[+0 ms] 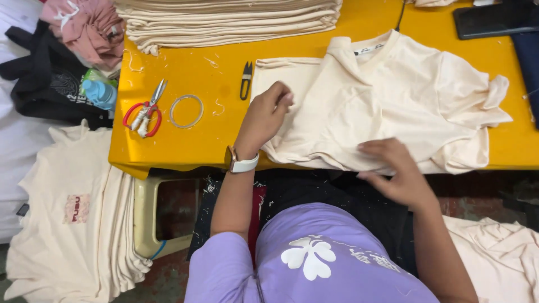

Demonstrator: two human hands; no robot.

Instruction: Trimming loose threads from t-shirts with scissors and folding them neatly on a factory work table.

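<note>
On the yellow worktop (pixel 185 140) lies a cream T-shirt (pixel 393 95). The left hand (pixel 266 112) presses its folded sleeve with fingers together; the right hand (pixel 393 168), fingers slightly spread, flattens the hem.

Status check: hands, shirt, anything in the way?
Left hand and right hand flat on cream shirt. Nothing gripped. Thread snips beside shirt, not touching.
</note>
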